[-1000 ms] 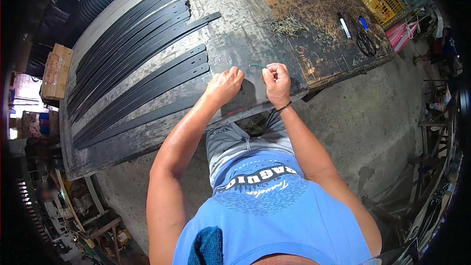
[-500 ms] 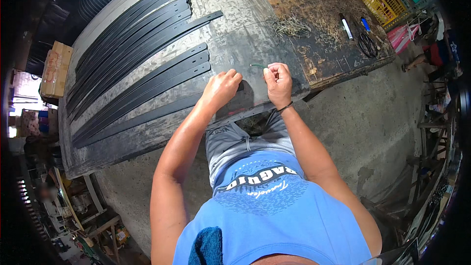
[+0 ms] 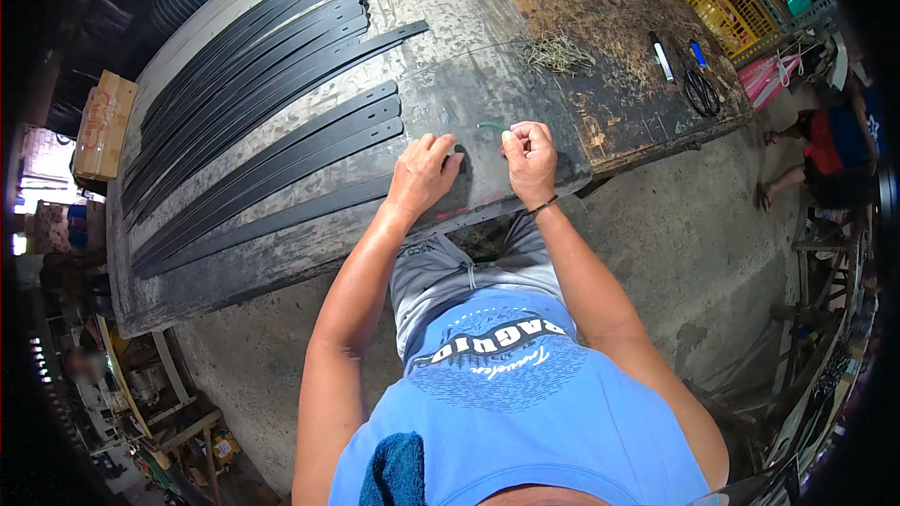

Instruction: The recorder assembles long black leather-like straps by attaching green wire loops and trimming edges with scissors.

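My left hand [image 3: 424, 174] has its fingers and thumb curled round the near end of a black strip [image 3: 309, 212], whose dark tip shows between thumb and fingers. The rest of that strip lies along the table's front edge. To its right, my right hand [image 3: 532, 163] is closed in a pinch on a thin green piece [image 3: 489, 126], which sticks out leftward; its exact kind is too small to tell. Three more black strips with holes near their ends [image 3: 361, 115] lie fanned just beyond my left hand.
More black strips [image 3: 281, 47] cover the table's [image 3: 450, 47] far left. A heap of thin wire-like pieces [image 3: 560, 53], a marker [image 3: 662, 58] and black-handled scissors [image 3: 701, 92] lie at the right. Beyond stands a yellow crate [image 3: 729, 7]. A person [image 3: 834, 145] is on the floor at far right.
My left hand's fingers have shifted slightly, with the thumb now apart from the fingertips. My right hand stays nearly still. The person at far right has come further into view.
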`<state>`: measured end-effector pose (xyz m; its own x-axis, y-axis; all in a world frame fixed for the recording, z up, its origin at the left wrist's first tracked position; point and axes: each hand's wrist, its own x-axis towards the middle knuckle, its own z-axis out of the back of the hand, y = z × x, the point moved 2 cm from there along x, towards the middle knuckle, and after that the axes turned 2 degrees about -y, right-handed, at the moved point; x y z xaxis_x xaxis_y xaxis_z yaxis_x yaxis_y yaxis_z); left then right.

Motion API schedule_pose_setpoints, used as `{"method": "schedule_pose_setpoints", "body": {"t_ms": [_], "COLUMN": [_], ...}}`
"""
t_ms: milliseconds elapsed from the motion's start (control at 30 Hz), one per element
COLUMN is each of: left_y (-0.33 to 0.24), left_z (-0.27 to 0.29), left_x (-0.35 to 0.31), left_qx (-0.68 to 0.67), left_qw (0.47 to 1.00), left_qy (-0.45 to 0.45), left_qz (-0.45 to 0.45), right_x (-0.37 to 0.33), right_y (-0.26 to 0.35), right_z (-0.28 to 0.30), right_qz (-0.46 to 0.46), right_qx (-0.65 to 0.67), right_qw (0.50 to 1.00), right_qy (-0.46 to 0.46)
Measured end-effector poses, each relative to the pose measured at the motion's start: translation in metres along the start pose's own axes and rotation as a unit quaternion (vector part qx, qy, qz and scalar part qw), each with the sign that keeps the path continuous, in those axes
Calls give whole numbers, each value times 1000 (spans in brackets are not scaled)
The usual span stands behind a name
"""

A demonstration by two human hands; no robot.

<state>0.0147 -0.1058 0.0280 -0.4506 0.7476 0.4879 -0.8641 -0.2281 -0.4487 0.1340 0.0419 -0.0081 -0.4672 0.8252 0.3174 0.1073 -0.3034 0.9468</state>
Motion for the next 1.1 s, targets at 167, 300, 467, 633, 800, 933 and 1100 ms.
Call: {"method": "schedule_pose_setpoints", "body": {"t_ms": [167, 300, 467, 633, 800, 933, 1100], "left_y": [7, 6, 2, 3, 2, 4, 6], "left_z": [-7, -6, -4, -4, -5, -5, -7], "left_x": [-4, -9, -8, -10, -8, -10, -12], "left_qx": [47, 41, 41, 38, 33, 34, 43], "left_qw": [999, 998, 997, 998, 998, 998, 998], "left_qy": [2, -51, -50, -47, -43, -49, -45], "left_qz": [-12, -26, -30, -24, -28, -30, -31], "right_x": [-4, -9, -9, -10, -9, -10, -10], "right_y": [19, 19, 21, 24, 20, 23, 25], "right_z": [-12, -17, -17, -19, -17, -19, -18], "right_qz": [9, 54, 73, 97, 100, 99, 104], "right_qx": [-22, -55, -75, -91, -93, -100, -97], "right_qw": [999, 991, 987, 982, 983, 982, 982], "right_qy": [37, 109, 126, 132, 126, 128, 127]}}
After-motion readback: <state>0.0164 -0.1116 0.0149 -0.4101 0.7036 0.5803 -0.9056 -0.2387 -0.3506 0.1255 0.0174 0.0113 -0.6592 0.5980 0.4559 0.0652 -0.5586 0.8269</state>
